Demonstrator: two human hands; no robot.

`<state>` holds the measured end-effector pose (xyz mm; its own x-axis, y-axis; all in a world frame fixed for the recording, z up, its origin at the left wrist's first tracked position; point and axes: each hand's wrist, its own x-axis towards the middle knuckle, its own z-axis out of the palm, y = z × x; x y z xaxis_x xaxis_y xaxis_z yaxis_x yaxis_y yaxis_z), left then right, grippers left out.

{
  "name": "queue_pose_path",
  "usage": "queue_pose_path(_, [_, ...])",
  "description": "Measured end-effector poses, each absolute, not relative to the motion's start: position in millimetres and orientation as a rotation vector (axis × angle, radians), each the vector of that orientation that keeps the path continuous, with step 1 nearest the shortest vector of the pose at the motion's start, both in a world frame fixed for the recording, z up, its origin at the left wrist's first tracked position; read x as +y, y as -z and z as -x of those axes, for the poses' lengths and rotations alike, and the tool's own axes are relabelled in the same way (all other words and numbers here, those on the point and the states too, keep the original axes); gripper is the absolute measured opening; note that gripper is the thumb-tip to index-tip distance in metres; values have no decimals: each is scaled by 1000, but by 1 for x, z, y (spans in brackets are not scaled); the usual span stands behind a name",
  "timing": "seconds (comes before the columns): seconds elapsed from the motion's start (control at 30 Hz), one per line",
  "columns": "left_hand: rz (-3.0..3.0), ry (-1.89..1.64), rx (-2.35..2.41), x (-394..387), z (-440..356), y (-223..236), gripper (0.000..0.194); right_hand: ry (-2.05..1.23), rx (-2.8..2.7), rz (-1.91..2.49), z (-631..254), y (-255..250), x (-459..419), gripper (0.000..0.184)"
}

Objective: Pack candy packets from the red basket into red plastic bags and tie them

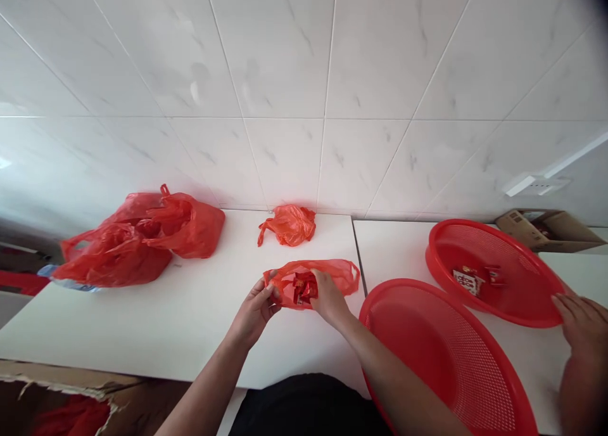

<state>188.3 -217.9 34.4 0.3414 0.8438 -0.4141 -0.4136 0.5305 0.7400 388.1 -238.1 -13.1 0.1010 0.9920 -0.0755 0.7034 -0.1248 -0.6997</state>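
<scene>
A thin red plastic bag lies on the white table with its mouth open towards me. My left hand pinches the bag's left edge between thumb and fingers. Inside the opening sit several small red packets. At the bag's mouth, my right hand has its fingers closed around some of these packets; its fingertips are partly hidden. Just right of my right forearm stands a large red plastic basket with perforated walls.
Full red bags stand at the left, a crumpled red bag near the wall. Another person's hand holds a second red basket containing a few packets. A cardboard box is behind it; a torn carton is lower left.
</scene>
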Motion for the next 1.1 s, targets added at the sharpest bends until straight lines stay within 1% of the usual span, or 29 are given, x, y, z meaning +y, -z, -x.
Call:
queue_pose_path(0.03, [-573,-887,892,-218,-186,-34,46,-757,-1664,1841,-392,16,-249,61])
queue_pose_path(0.1, [-566,-897,907,-218,-184,-32,45,-745,-1684,1757,-404,20,-280,48])
queue_pose_path(0.17, [-567,-890,910,-217,-184,-32,44,-705,-1679,1763,-416,20,-311,37])
queue_pose_path(0.2, [-579,-879,910,-215,-185,-33,43,-659,-1662,1791,-421,20,-324,35])
queue_pose_path(0.27, [-633,-846,911,-212,-188,-37,43,-515,-1604,1849,-427,19,-339,38])
queue_pose_path(0.4, [-816,-811,932,-204,-193,-53,47,-190,-1439,1965,-432,20,-321,57])
queue_pose_path(0.47, [-881,-810,955,-201,-195,-61,50,-120,-1411,2048,-438,22,-300,65])
queue_pose_path(0.5, [-899,-813,969,-200,-195,-64,52,-118,-1416,2106,-442,22,-290,65])
queue_pose_path(0.53, [-909,-819,985,-200,-194,-66,54,-150,-1434,2177,-447,21,-281,58])
queue_pose_path(0.6, [-919,-835,1029,-200,-191,-70,56,-317,-1477,2310,-459,14,-269,32])
queue_pose_path(0.63, [-926,-852,1053,-200,-189,-72,57,-435,-1477,2345,-465,8,-265,23])
queue_pose_path(0.7, [-961,-920,1085,-198,-183,-77,57,-636,-1394,2295,-477,-10,-261,24])
queue_pose_path(0.83, [-1046,-1131,1067,-191,-172,-100,52,-825,-1043,1810,-495,-50,-256,25])
queue_pose_path(0.9, [-1072,-1191,1076,-188,-170,-113,48,-921,-948,1665,-497,-63,-252,25])
queue_pose_path(1.0, [-1157,-1253,1128,-183,-171,-123,35,-995,-955,1629,-492,-70,-248,23])
queue_pose_path(1.1, [-1342,-1282,1268,-179,-168,-122,25,-1023,-923,1532,-485,-66,-244,22])
